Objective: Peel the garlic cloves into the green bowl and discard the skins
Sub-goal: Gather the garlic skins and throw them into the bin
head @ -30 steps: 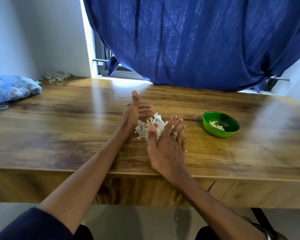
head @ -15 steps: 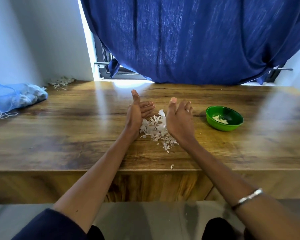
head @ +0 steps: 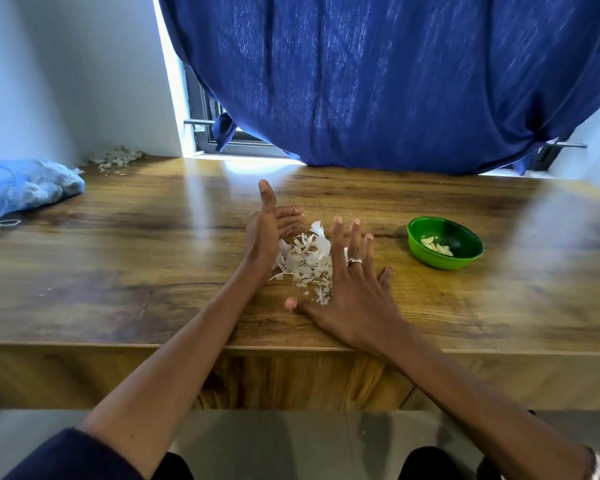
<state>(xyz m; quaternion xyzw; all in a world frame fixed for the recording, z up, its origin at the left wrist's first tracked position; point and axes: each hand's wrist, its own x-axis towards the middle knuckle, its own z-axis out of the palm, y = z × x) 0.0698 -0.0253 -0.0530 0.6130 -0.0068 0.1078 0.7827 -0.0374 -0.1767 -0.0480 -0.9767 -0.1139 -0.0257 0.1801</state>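
A heap of white garlic skins (head: 303,259) lies on the wooden table (head: 118,271) between my hands. My left hand (head: 265,233) stands on its edge at the heap's left side, palm toward the skins, thumb up and fingers straight. Flat on the table at the heap's right and near side is my right hand (head: 352,289), fingers spread, wearing a ring. The green bowl (head: 445,242) sits to the right of the heap and holds several peeled garlic cloves (head: 435,244).
A blue mesh bag (head: 25,188) lies at the table's far left. A small heap of skins (head: 115,157) sits in the back left corner by the wall. A dark blue curtain (head: 378,81) hangs behind the table. The table's front edge is just below my right wrist.
My right hand has dropped from its upright position beside the heap to lie flat with spread fingers, nearer the front edge. My left hand has stayed in place.
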